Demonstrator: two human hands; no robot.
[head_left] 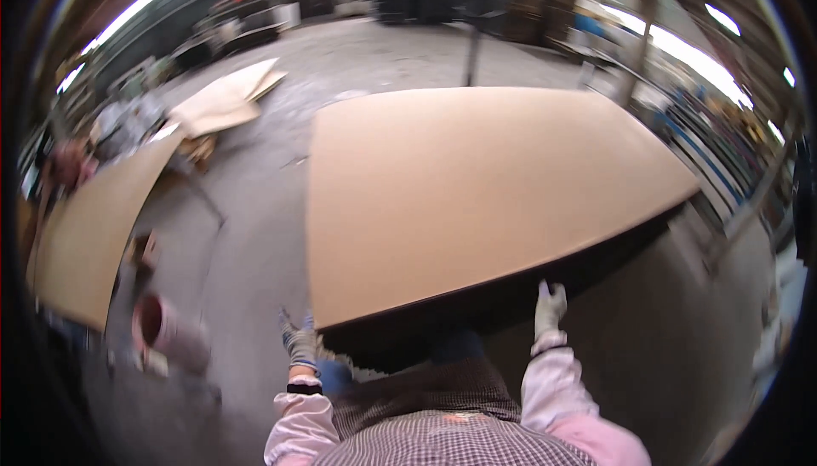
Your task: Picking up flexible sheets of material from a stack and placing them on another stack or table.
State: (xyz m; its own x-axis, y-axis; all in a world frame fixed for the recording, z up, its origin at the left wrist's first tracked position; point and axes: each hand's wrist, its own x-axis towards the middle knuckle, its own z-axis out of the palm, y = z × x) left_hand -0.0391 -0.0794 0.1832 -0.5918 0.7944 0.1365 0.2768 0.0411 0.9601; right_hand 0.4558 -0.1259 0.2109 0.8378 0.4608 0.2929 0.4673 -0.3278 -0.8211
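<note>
A workshop with a grey floor [255, 236] spreads out around the person, with pale sheets [217, 104] lying up to the left, a tan panel [102, 240] below them and a pink bucket [173, 337] nearer. The big board [485, 194] lies flat, directly in front of the person, its near edge above a dark band; what bears it is hidden. The gloved left hand [298, 343] is just beside its near left corner, and the gloved right hand [550, 313] is in front of the near edge, further right. Both look loosely parted, with nothing seen gripped; whether either touches the board, the blur does not tell.

The board should be stiff across its face, awkward for its breadth and probably too heavy for one hand. Its smooth top would offer little to pinch and may slide under a glove. The better hold is likely at the edge, hands set wide, palms under and thumbs over; the corners look the likeliest part to chip
</note>
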